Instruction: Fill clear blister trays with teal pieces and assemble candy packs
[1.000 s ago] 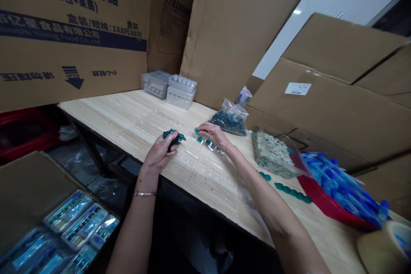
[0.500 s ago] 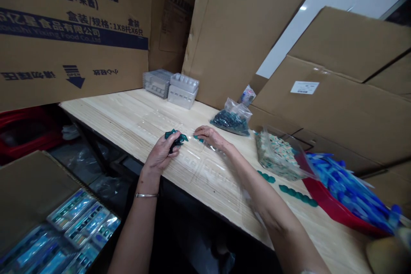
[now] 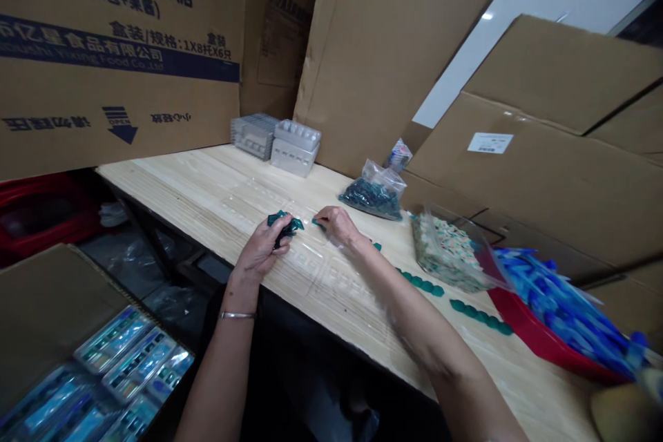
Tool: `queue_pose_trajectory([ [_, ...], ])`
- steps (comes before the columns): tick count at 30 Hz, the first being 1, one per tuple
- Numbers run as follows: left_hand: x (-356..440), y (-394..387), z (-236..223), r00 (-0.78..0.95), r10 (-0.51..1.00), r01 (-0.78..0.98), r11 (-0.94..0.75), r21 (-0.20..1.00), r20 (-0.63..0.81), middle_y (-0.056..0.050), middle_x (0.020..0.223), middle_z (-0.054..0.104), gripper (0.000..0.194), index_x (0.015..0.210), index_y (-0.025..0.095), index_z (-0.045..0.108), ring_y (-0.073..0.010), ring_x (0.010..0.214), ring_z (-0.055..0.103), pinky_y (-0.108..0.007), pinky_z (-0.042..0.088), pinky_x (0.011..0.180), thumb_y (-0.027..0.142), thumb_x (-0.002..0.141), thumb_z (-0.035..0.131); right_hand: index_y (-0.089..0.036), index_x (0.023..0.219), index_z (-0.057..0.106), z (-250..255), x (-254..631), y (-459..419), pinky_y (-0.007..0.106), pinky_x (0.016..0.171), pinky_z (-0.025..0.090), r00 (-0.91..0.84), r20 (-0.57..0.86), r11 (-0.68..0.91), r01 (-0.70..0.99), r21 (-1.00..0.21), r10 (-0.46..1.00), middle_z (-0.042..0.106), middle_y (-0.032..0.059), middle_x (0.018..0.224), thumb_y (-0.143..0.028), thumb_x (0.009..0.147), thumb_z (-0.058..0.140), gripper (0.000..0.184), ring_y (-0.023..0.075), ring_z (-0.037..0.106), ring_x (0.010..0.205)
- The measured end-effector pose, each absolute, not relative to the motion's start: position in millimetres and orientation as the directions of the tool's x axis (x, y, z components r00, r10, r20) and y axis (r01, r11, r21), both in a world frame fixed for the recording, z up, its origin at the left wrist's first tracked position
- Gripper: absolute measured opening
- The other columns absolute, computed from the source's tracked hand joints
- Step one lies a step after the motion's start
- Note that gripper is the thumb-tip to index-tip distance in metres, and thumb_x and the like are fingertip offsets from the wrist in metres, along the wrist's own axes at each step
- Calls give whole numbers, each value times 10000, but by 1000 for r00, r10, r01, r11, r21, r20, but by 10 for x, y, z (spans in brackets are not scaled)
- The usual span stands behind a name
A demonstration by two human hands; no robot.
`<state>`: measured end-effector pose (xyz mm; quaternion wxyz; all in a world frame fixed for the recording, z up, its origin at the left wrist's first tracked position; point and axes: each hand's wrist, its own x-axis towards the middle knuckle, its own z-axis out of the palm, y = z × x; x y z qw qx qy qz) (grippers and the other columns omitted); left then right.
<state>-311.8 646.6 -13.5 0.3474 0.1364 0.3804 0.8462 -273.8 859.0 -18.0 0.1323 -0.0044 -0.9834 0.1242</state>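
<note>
In my left hand (image 3: 260, 246) is a bunch of shiny dark green plastic pieces (image 3: 294, 225), with the fingers wrapped round it above the table. My right hand (image 3: 339, 224), just to the right, pinches a small green piece (image 3: 316, 222) close to the tabletop. Its exact shape is hidden by the fingers. Clear plastic trays (image 3: 306, 260) lie flat under and around both hands, faint against the wood. Beyond my right forearm, green scalloped strips (image 3: 481, 318) lie on the table, one partly covered by the arm.
A bag of dark green pieces (image 3: 371, 197) stands behind my right hand. To the right are a clear box of small printed pieces (image 3: 448, 252) and a red bin (image 3: 549, 338) of blue items. Stacked trays (image 3: 294, 152) stand at the back. A carton of packed sets (image 3: 124, 352) sits lower left.
My right hand has shifted slightly and its fingers are drawn closer together round the small green piece. More of the green strips shows beside the forearm. My left hand has barely moved.
</note>
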Motion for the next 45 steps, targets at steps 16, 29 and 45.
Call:
queue_pose_trajectory([
  [16,-3061,6627,-178,-721,693,-547,-538,642,-33,25,710,510,304,831,119,573,8,432,398,-96,215,325,328,655,708,-162,944,667,186,-2412,7995,263,660,480,-955,128,351,-26,-936,269,685,33,784,-376,686,686,335,132,612,659],
  [29,-3006,6668,-183,-769,635,-286,-446,848,75,63,606,434,330,834,170,504,-15,402,366,-116,211,338,438,701,641,-186,853,698,237,-2418,7932,234,617,455,-915,93,27,-90,-996,393,663,-10,674,-301,592,769,294,91,563,586],
  [45,-2968,6710,-170,-806,580,-109,-345,932,121,71,520,405,262,800,180,524,-40,390,341,-149,219,351,409,717,623,-171,1095,626,289,-2234,7900,290,723,477,-900,412,806,-134,-577,145,672,90,919,-319,838,515,317,170,616,776],
])
